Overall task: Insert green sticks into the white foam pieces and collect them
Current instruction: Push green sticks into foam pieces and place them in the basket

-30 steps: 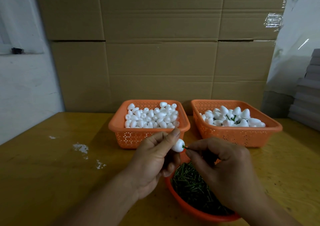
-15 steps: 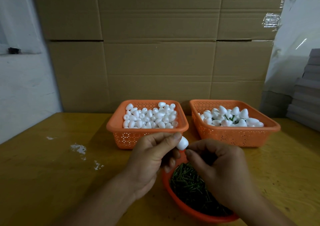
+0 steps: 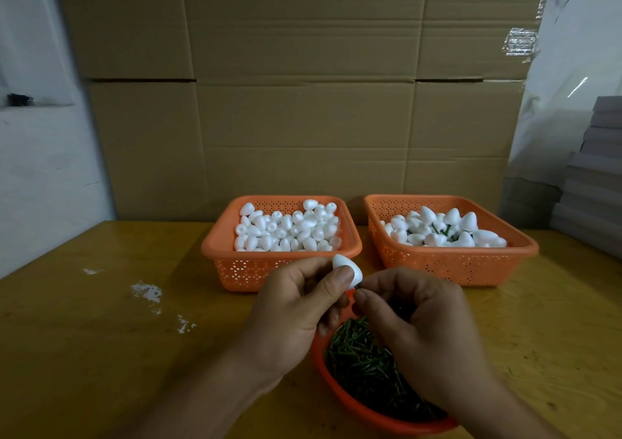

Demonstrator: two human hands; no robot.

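Observation:
My left hand (image 3: 296, 307) pinches a white egg-shaped foam piece (image 3: 346, 268) between thumb and fingers, above the near bowl. My right hand (image 3: 417, 334) has its thumb and forefinger pressed against the foam's lower end, pinching a green stick that is almost entirely hidden. Below both hands sits an orange bowl (image 3: 340, 395) full of green sticks (image 3: 363, 361). The left orange basket (image 3: 235, 263) holds plain white foam pieces. The right orange basket (image 3: 454, 267) holds foam pieces with green sticks showing among them.
Everything rests on a yellow-brown wooden table (image 3: 101, 354) with white smears (image 3: 146, 292) at the left. A tall cardboard wall (image 3: 303, 102) stands right behind the baskets. Stacked grey sheets (image 3: 595, 176) sit at the far right edge.
The green stick's visible tip has gone from sight between foam and right fingertips. The foam piece has tilted and risen slightly as the hands closed together.

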